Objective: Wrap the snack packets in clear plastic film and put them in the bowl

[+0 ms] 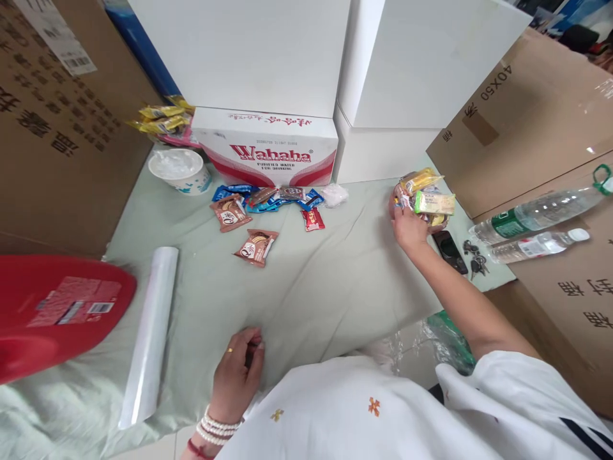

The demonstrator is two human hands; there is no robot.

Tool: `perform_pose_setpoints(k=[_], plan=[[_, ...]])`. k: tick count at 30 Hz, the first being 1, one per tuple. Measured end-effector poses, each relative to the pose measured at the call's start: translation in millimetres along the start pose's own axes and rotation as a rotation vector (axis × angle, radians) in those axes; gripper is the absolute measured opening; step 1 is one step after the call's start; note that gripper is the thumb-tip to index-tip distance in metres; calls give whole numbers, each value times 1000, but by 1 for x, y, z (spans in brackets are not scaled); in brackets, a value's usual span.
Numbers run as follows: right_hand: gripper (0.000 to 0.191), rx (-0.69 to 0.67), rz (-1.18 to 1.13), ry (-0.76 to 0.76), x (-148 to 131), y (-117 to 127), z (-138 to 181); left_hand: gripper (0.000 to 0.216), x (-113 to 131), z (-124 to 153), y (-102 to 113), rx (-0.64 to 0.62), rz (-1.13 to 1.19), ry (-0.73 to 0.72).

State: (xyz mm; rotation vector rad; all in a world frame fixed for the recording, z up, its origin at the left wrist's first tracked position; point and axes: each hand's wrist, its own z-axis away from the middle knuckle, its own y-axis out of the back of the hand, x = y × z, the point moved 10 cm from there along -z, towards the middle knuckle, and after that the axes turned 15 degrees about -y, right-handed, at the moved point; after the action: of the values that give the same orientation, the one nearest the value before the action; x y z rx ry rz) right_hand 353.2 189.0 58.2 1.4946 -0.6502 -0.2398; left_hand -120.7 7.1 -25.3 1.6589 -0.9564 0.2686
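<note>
Right arm stretched out, left hand held low

The right arm [454, 294] slants from the lower right corner up toward the middle right, reaching forward and away from the body. Its forearm is bare, and the wrist runs nearly in line with it. The right hand [409, 227] shows its back upward; the fingers point away and are partly hidden, so their grip cannot be told. The left hand [238, 367] is close in front of the torso, fingers half curled, with a gap between them and the thumb [257, 365]. The left forearm is cut off at the bottom edge.
</note>
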Motion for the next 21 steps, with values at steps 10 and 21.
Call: perform_pose_setpoints(k=[10,21], plan=[[35,26,-310,-112,75,-40,-43,21,3,-2,0,-21,-61,-67],[26,117,-579,-115,148,-66,-158,18,13,-5,4,-14,-206,-101]])
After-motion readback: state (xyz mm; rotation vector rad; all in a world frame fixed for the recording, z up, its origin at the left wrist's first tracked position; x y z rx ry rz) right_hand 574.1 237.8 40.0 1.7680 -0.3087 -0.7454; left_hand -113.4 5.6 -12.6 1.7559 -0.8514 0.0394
